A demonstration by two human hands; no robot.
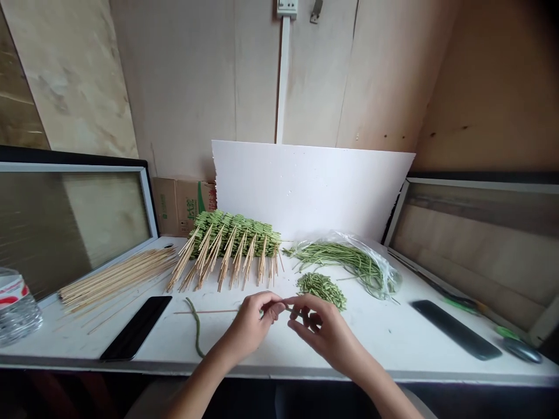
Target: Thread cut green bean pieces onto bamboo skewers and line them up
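Note:
My left hand point(258, 319) is closed in a pinch around a thin bamboo skewer point(205, 312), whose long end sticks out to the left past the hand. My right hand point(321, 326) meets it at the fingertips, thumb and fingers bent around a small green bean piece point(289, 309), partly hidden by the fingers. One long green bean point(196, 326) lies on the white table left of my left hand. Just beyond my right hand is a heap of short cut bean pieces point(321, 289).
Stacked skewers of bean pieces point(236, 230) stand at the back, near loose bamboo skewers point(117, 273). A plastic bag point(384, 270) holds long beans point(336, 254). Around the table point(371, 343) are a phone point(136, 327), a dark slab point(456, 329), a water bottle point(17, 308) and scissors point(463, 301).

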